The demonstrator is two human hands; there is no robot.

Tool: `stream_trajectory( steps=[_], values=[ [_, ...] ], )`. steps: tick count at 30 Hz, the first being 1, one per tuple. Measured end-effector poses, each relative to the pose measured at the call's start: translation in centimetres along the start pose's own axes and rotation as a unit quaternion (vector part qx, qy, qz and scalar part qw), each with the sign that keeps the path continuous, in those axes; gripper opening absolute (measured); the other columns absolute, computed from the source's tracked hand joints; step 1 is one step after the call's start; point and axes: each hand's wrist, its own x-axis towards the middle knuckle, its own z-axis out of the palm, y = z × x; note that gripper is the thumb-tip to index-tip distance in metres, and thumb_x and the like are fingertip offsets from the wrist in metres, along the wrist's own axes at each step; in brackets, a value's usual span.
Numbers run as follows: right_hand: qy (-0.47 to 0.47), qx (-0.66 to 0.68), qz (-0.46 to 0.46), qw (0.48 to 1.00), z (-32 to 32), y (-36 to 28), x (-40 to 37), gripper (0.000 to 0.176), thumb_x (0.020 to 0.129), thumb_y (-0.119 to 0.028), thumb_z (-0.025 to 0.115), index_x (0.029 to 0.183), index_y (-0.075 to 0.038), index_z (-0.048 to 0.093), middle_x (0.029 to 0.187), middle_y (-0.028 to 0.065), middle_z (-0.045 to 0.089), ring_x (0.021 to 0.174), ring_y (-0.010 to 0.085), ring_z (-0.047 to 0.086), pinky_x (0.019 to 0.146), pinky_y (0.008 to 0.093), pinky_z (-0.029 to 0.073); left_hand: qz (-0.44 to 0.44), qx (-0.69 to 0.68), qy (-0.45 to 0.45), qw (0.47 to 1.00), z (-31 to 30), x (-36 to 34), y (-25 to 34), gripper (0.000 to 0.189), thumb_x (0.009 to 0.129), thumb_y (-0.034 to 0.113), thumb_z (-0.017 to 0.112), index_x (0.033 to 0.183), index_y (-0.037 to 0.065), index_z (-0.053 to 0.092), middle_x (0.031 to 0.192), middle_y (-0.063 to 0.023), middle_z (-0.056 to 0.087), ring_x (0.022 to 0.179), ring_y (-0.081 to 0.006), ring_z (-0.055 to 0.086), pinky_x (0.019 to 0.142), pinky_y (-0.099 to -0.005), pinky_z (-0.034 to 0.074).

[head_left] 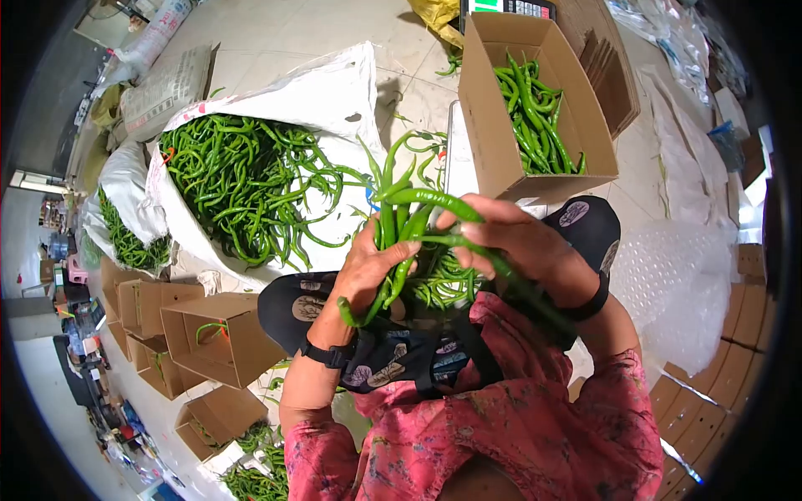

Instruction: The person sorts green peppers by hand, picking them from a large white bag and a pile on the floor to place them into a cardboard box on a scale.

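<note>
Several long green chili peppers (388, 225) are bunched in my left hand (363, 271), its thumb laid across them. My right hand (522, 246) is at the bunch's right side, fingers curled round a couple of peppers (434, 200); one of these looks blurred near the wrist. Below the hands, more peppers (447, 284) lie between my knees. To the left, a big white sack (334, 79) lies open, with a heap of green peppers (242, 184) spilling from its mouth. Beyond my right hand stands an open cardboard box (576, 125) partly filled with peppers (535, 117).
A digital scale (518, 7) stands behind the box. Open cartons (213, 338) sit at the left, beside a second sack (134, 179) of peppers. More peppers (259, 476) lie at the lower left. Bubble wrap (677, 284) and stacked cardboard (702, 417) are on the right.
</note>
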Motion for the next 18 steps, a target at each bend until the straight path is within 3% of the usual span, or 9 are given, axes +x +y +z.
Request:
stream_trajectory(
  steps=[4, 8, 10, 12, 13, 14, 16, 17, 18],
  values=[
    [-0.029, -0.182, -0.014, 0.983, -2.3, 1.8, 0.3, 0.036, 0.100, -0.029, 0.052, 0.126, -0.005, 0.055, 0.079, 0.0013, 0.060, 0.062, 0.0062, 0.050, 0.058, 0.0225, 0.042, 0.094, 0.091, 0.068, 0.989, 0.6, -0.3, 1.2, 0.046, 0.085, 0.006, 0.069, 0.126, 0.001, 0.048, 0.097, -0.0062, 0.064, 0.080, -0.0126, 0.060, 0.072, -0.0257, 0.050],
    [-0.073, -0.236, -0.008, 0.969, -2.1, 0.5, -1.2, 0.036, 0.099, -0.029, 0.052, 0.127, -0.007, 0.056, 0.079, 0.0019, 0.060, 0.065, 0.0067, 0.053, 0.061, 0.0240, 0.045, 0.115, 0.165, 0.023, 0.979, 0.1, -0.4, 1.2, 0.051, 0.084, 0.005, 0.069, 0.130, 0.000, 0.048, 0.105, -0.0072, 0.066, 0.087, -0.0130, 0.061, 0.077, -0.0268, 0.050],
    [-0.093, -0.225, 0.013, 0.970, -1.7, -0.4, -1.8, 0.033, 0.098, -0.026, 0.053, 0.126, -0.010, 0.058, 0.082, 0.0077, 0.064, 0.068, 0.0151, 0.061, 0.065, 0.0301, 0.048, 0.144, 0.216, 0.022, 0.966, -0.1, -0.1, 0.7, 0.050, 0.083, 0.003, 0.070, 0.129, -0.001, 0.051, 0.106, -0.0076, 0.068, 0.091, -0.0128, 0.062, 0.081, -0.0273, 0.050],
    [-0.124, -0.380, -0.041, 0.915, -1.4, -0.9, -1.8, 0.032, 0.095, -0.022, 0.055, 0.125, -0.011, 0.057, 0.088, 0.0143, 0.066, 0.076, 0.0290, 0.066, 0.071, 0.0382, 0.049, 0.135, 0.277, 0.041, 0.950, 0.4, 0.0, 0.4, 0.048, 0.085, 0.006, 0.070, 0.129, 0.002, 0.052, 0.099, -0.0028, 0.065, 0.092, -0.0092, 0.058, 0.081, -0.0248, 0.048],
    [-0.109, -0.464, -0.121, 0.871, -1.2, 0.3, -1.2, 0.034, 0.092, -0.018, 0.056, 0.125, -0.011, 0.056, 0.093, 0.0165, 0.065, 0.085, 0.0382, 0.064, 0.076, 0.0429, 0.048, 0.197, 0.305, 0.028, 0.931, 0.3, 0.4, -0.1, 0.046, 0.086, 0.004, 0.069, 0.129, 0.002, 0.053, 0.097, -0.0015, 0.064, 0.088, -0.0089, 0.056, 0.080, -0.0238, 0.047],
    [-0.109, -0.464, -0.121, 0.871, -1.0, 0.7, -1.4, 0.034, 0.092, -0.018, 0.056, 0.125, -0.011, 0.056, 0.093, 0.0165, 0.065, 0.085, 0.0382, 0.064, 0.076, 0.0429, 0.048, 0.197, 0.305, 0.027, 0.931, 0.3, 0.5, -0.6, 0.046, 0.086, 0.004, 0.069, 0.129, 0.002, 0.053, 0.097, -0.0015, 0.064, 0.088, -0.0089, 0.056, 0.080, -0.0238, 0.047],
    [-0.047, -0.607, -0.181, 0.773, -0.3, 0.9, -1.7, 0.030, 0.094, -0.021, 0.060, 0.120, -0.008, 0.061, 0.097, 0.0139, 0.067, 0.080, 0.0211, 0.069, 0.072, 0.0350, 0.051, 0.189, 0.295, 0.034, 0.936, 0.3, 0.7, -1.1, 0.044, 0.087, 0.005, 0.068, 0.128, 0.002, 0.053, 0.096, -0.0007, 0.063, 0.087, -0.0095, 0.056, 0.079, -0.0244, 0.047],
    [-0.045, -0.606, -0.181, 0.773, -0.3, 0.5, -1.9, 0.030, 0.094, -0.021, 0.060, 0.120, -0.008, 0.061, 0.097, 0.0139, 0.067, 0.080, 0.0211, 0.069, 0.072, 0.0350, 0.051, 0.163, 0.206, 0.036, 0.964, -0.2, 1.1, -1.8, 0.042, 0.086, 0.006, 0.068, 0.126, 0.002, 0.055, 0.099, -0.0016, 0.064, 0.086, -0.0100, 0.056, 0.079, -0.0245, 0.048],
    [-0.051, -0.477, -0.151, 0.864, -0.5, -0.2, -2.3, 0.031, 0.094, -0.022, 0.059, 0.121, -0.006, 0.060, 0.096, 0.0129, 0.067, 0.079, 0.0201, 0.068, 0.071, 0.0346, 0.051, 0.147, 0.262, 0.025, 0.953, -0.9, 1.5, -1.6, 0.046, 0.084, 0.004, 0.068, 0.128, 0.001, 0.054, 0.097, -0.0084, 0.068, 0.084, -0.0132, 0.062, 0.078, -0.0268, 0.051]
  ],
)
